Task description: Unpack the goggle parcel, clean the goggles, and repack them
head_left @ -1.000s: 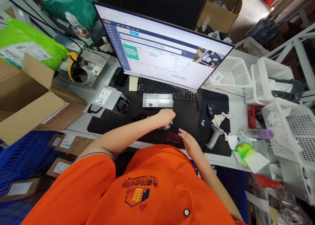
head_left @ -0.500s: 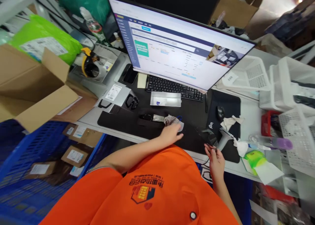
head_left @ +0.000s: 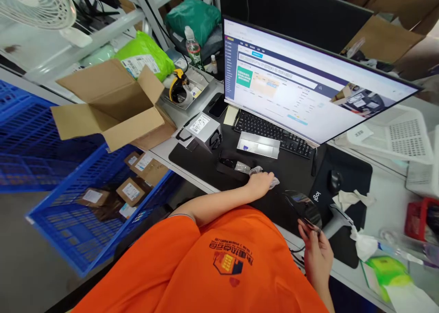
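My left hand [head_left: 259, 185] is closed over a crumpled greyish cloth [head_left: 275, 182] on the black desk mat, and the cloth's edges stick out on both sides. Just left of it lies an open black case [head_left: 228, 167] with a small clear packet [head_left: 242, 167] in it. My right hand [head_left: 316, 246] pinches the near edge of what look like dark, glossy sunglasses [head_left: 303, 206], held low over the mat's right part. A grey scanner-like handle [head_left: 338, 224] lies beside them, partly hidden.
Behind my hands are an open silver box tray [head_left: 258, 145], a keyboard [head_left: 274, 130] and a monitor [head_left: 291, 89]. A printed box [head_left: 206, 130] and an open carton [head_left: 130, 121] stand left. A mouse [head_left: 335, 180] and crumpled tissues [head_left: 364, 244] lie right. Blue crates [head_left: 80, 233] sit below left.
The view has swung left, so the desk things sit further right and a fan shows. My left hand stays at the cloth; the right still holds the sunglasses, their dark lens showing more broadly.
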The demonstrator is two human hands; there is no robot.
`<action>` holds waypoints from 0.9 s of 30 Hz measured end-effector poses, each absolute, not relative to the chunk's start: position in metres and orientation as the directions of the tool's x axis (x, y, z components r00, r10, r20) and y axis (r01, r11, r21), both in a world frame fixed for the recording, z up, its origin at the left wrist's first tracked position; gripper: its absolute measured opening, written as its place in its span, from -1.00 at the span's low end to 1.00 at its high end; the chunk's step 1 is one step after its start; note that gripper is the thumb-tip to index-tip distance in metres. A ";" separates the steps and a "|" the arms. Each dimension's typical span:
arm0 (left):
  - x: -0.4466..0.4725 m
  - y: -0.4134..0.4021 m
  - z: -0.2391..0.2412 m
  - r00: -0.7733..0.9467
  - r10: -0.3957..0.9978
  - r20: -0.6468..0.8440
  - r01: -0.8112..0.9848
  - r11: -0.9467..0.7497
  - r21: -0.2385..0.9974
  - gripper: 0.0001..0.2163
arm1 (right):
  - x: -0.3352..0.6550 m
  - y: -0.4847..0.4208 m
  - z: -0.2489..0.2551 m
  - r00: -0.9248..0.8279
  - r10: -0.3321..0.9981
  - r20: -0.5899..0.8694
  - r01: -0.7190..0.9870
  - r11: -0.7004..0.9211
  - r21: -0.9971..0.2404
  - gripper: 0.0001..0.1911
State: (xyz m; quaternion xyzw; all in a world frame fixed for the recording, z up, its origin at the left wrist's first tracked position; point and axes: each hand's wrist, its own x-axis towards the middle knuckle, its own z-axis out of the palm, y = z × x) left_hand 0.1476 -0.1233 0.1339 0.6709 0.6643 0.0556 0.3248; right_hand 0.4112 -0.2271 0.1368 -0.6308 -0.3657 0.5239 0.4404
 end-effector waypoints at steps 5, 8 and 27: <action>0.098 -0.120 0.189 -0.005 0.982 -0.187 0.817 0.112 0.566 -0.79 | 0.397 -0.207 0.173 0.187 0.945 -0.270 -0.128 -0.249 -0.960 -0.76; 0.064 -0.120 0.226 -0.086 0.994 -0.063 0.800 0.107 0.590 -0.71 | 0.384 -0.199 0.190 0.151 0.962 -0.226 -0.148 -0.204 -0.968 -0.76; 0.070 -0.158 0.148 -0.022 0.989 -0.144 0.471 0.138 0.871 -0.78 | 0.339 -0.209 0.162 -0.183 0.933 -0.310 -0.046 -0.323 -0.945 -0.67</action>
